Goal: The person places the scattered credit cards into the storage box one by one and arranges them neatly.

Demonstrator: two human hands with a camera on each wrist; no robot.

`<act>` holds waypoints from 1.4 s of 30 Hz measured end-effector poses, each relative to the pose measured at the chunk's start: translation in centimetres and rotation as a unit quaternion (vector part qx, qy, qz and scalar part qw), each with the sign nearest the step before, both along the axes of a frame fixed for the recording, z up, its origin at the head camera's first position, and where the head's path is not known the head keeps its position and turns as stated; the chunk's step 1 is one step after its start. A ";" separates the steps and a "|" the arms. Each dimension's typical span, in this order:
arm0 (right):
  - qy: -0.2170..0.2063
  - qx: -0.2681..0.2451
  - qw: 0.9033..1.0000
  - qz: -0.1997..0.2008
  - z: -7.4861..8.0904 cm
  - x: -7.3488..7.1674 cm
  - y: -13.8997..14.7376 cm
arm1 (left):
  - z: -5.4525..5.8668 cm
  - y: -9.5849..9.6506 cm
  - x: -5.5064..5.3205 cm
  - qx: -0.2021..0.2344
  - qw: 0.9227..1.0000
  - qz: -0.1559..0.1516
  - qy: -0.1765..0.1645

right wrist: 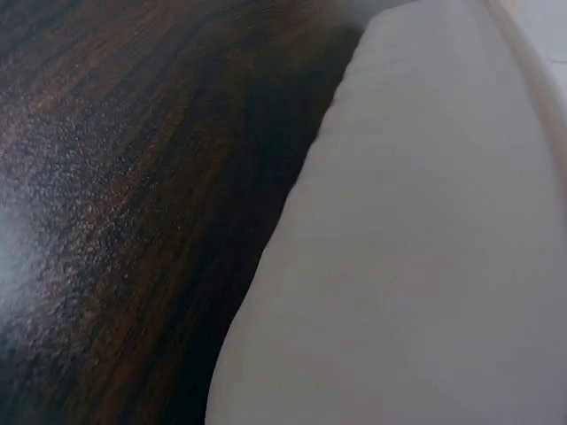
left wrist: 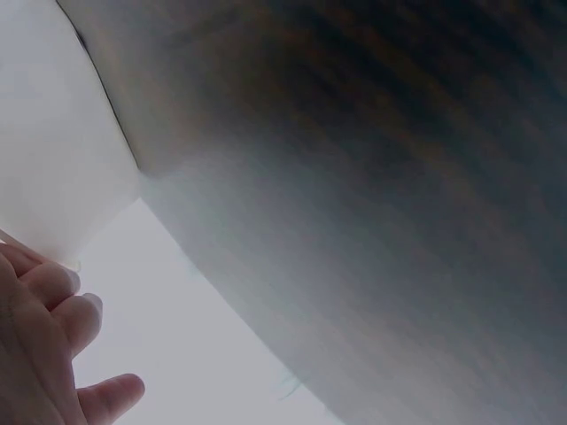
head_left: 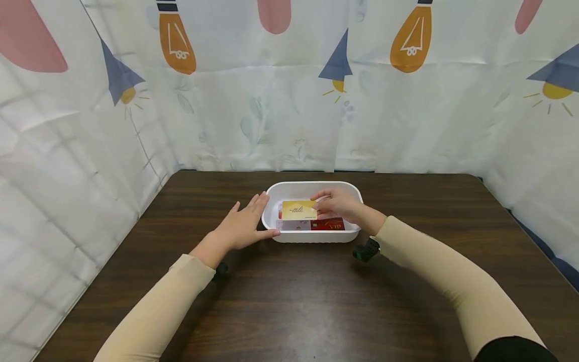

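A white oval plastic basin (head_left: 312, 236) sits toward the back of the table. Over its inside, my right hand (head_left: 336, 205) pinches a yellow card (head_left: 298, 210) by its right end, between thumb and fingers. Beneath that lie a red card marked VIP (head_left: 334, 224) and a pale patterned card (head_left: 294, 225), partly covered. My left hand (head_left: 242, 226) rests at the basin's left end, fingers spread straight along the rim, thumb at the front edge. In the left wrist view, fingers (left wrist: 75, 319) show beside the white wall. The right wrist view is filled mostly by the basin's outer side (right wrist: 399, 230).
Dark wood-grain table (head_left: 289, 301) spreads in front of and around the basin. A white curtain (head_left: 280, 115) printed with bulbs and lamps hangs behind the table and along both sides. A dark wrist-worn device (head_left: 365, 250) hangs under the right wrist, close to the basin's front right corner.
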State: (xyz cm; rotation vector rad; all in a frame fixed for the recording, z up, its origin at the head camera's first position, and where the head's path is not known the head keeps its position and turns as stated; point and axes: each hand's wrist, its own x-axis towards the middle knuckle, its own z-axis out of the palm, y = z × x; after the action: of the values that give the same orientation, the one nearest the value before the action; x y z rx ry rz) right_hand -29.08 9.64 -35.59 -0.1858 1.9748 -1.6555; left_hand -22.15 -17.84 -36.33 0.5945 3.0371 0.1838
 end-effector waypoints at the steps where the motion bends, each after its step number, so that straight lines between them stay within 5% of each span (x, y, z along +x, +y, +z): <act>1: 0.001 0.005 1.000 0.004 -0.1 0.0 -0.2 | 0.0 0.0 0.0 0.000 1.000 0.000 0.000; 15: -0.023 0.070 0.997 0.031 -0.4 -0.8 -2.1 | 0.0 0.0 0.0 -0.002 1.000 0.000 0.002; 34: 0.004 0.125 0.990 0.071 -1.3 -1.1 -2.8 | -0.2 0.1 -0.3 -0.007 1.000 -0.002 0.002; 38: 0.049 0.166 0.979 0.105 -1.0 -0.9 -2.8 | -0.1 0.0 -0.2 -0.006 1.000 -0.002 0.000; 42: 0.134 0.235 0.953 0.137 -1.0 -0.5 -3.0 | -0.1 0.0 -0.1 -0.004 1.000 -0.004 0.004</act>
State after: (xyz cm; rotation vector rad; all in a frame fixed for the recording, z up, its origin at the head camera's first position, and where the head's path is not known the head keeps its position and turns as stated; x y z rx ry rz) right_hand -29.58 6.62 -36.63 -0.4988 2.3568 -0.9933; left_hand -22.27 -17.83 -36.39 0.6074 3.0406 0.1684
